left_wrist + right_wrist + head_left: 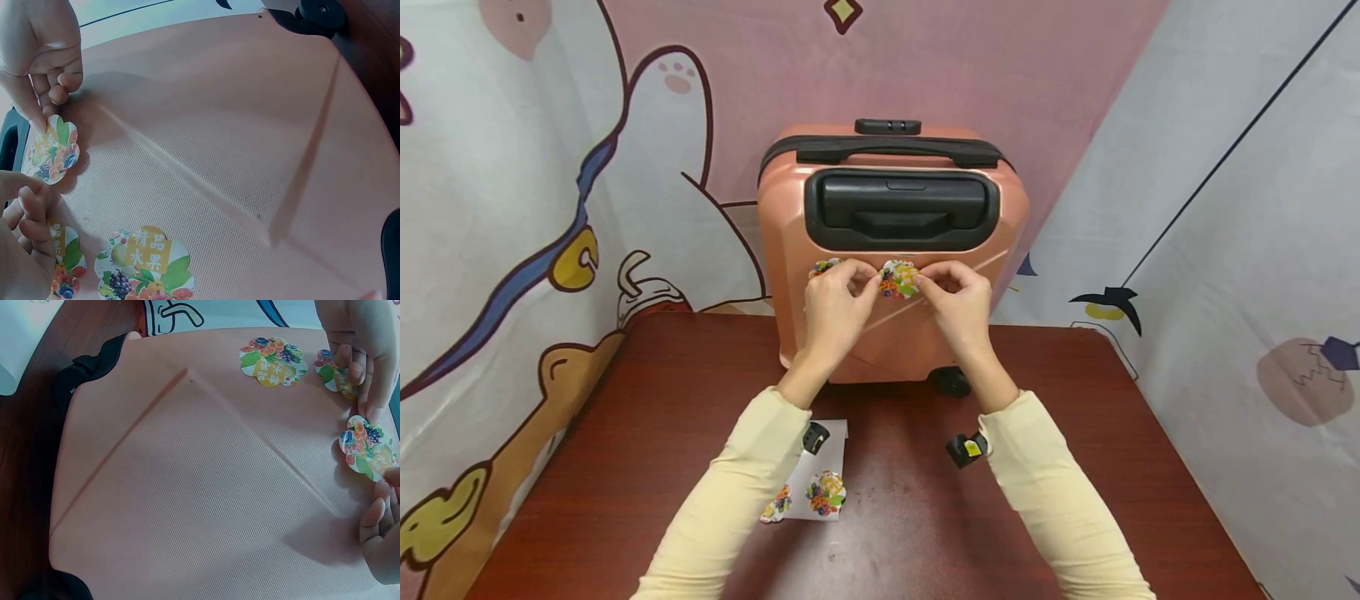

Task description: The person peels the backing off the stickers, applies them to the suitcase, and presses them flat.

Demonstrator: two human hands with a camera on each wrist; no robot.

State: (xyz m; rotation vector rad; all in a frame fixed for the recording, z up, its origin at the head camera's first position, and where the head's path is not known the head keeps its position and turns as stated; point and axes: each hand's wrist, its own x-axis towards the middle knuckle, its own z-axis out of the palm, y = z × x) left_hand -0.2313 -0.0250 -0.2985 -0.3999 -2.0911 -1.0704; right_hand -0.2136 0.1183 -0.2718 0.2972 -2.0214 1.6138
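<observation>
Head view, from left to right: a white sheet (835,450) with fruit stickers (826,493) lies at the lower left of centre. Next, the left hand (835,310) has its fingertips clamped on the left edge of a held sticker (899,279), which is at the centre, before the coral suitcase (887,342). The right hand (958,307) pinches its right edge. Left wrist view: at lower left, a flat sticker (147,269) on the suitcase reads "精品水果".

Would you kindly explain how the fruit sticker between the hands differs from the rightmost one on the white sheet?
The left hand and right hand pinch the held fruit sticker; neither touches the rightmost fruit sticker. The held sticker is nearly upright; the rightmost lies flat. Both show fruit.
</observation>
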